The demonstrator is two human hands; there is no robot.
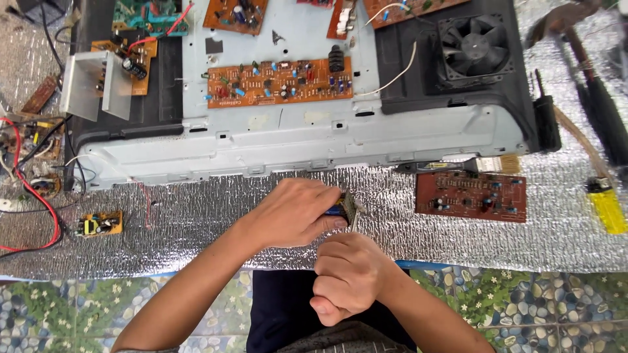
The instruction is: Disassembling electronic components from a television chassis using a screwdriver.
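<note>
at the near edge of the silver foil mat (196, 235), a small circuit board (348, 206) with a blue part was held edge-up between both hands. the left hand (294, 212) was closed over it from the left, fingers wrapped about its blue side. the right hand (350, 274) was clenched just below, knuckles up, touching the left hand; what it gripped could not be told.

items recorded about the hands:
- grey metal chassis (294, 140), laid flat just beyond the hands, bearing a long orange circuit board (280, 82).
- black fan (474, 46), set in the chassis at upper right.
- brown circuit board (471, 196), flat on the mat, right of the hands, apart from them.
- paintbrush (490, 165), just above that board.
- yellow lighter (607, 206), at far right.
- small yellow board (99, 224), well to the left.
- red wire (36, 196), looped at the left edge.
</note>
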